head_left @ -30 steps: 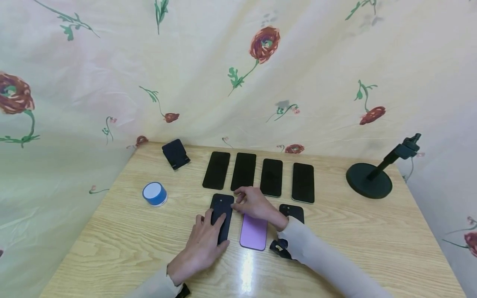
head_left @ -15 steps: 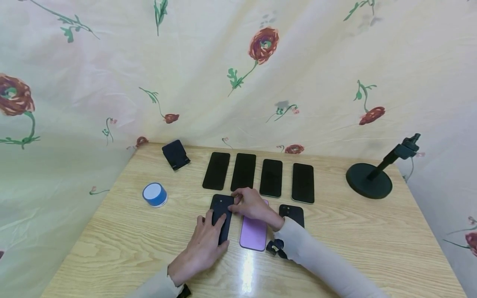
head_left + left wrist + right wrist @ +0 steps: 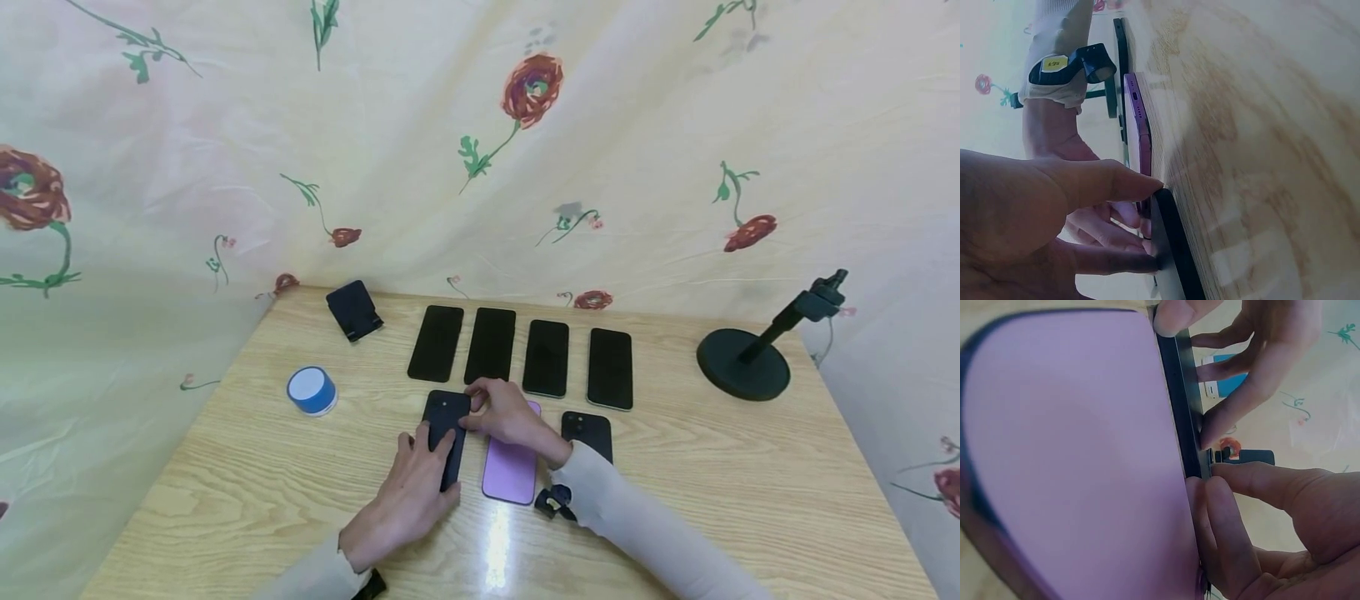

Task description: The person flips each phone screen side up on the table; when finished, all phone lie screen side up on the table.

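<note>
A dark smartphone (image 3: 447, 407) lies with its camera side up on the wooden table. My left hand (image 3: 405, 504) presses spread fingers on its back, the thumb (image 3: 1141, 181) at its lower corner. From the far right side, my right hand (image 3: 512, 417) pinches the phone's upper right edge near the camera, thumb over the back and fingertips (image 3: 1219, 494) along the side. Beneath my right hand and wrist lies a purple smartphone (image 3: 512, 473), back up and partly covered. It fills much of the right wrist view, close beside the dark phone's edge.
Several black smartphones (image 3: 491, 343) lie screen up in a row behind. Another dark phone (image 3: 587, 427) sits partly under my right sleeve. A blue-sided, white-topped cylinder (image 3: 311, 390) and black folding stand (image 3: 352, 310) are left; a round-based black stand (image 3: 742, 367) is right.
My right hand has shifted slightly left, its thumb coming further over the dark phone's edge. My left hand stays in place on the phone.
</note>
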A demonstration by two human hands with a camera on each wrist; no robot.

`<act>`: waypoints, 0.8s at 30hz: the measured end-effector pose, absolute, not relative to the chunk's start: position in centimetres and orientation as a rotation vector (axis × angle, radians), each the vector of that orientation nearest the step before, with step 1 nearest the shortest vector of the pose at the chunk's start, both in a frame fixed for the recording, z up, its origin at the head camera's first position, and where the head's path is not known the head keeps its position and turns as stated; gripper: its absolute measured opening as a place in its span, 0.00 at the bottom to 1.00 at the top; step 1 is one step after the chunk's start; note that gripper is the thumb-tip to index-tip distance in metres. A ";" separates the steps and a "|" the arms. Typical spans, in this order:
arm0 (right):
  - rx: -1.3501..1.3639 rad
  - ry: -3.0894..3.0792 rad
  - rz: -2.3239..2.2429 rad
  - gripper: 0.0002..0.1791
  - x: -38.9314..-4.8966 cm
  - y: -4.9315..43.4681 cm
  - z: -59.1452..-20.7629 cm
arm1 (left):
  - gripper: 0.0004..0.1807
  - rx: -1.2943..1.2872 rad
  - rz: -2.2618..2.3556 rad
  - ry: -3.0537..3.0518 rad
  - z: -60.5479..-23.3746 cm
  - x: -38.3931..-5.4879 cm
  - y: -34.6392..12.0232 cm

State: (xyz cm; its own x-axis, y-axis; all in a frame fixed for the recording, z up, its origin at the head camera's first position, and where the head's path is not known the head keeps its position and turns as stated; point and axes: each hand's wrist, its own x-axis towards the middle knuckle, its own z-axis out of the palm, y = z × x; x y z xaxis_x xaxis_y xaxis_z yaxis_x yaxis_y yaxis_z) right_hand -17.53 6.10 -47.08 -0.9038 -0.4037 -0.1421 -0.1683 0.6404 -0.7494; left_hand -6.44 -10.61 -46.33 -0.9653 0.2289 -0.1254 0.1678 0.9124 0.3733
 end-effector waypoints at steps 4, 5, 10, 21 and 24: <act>-0.434 2.551 -1.159 0.26 -17.4 6.1 -47.2 | 0.40 0.287 0.602 2.881 -46.3 -6.5 -10.8; -0.431 2.551 -1.165 0.26 -17.4 6.1 -47.2 | 0.40 0.280 0.617 2.872 -46.3 -6.6 -10.9; -0.417 2.545 -1.191 0.25 -17.3 6.1 -47.3 | 0.40 0.272 0.649 2.853 -46.2 -6.9 -11.2; -0.375 2.477 -1.296 0.23 -17.1 6.3 -47.4 | 0.42 0.282 0.698 2.860 -46.3 -7.0 -11.8; -0.355 2.388 -1.391 0.22 -17.0 6.4 -47.4 | 0.43 0.276 0.712 2.867 -46.3 -7.2 -11.9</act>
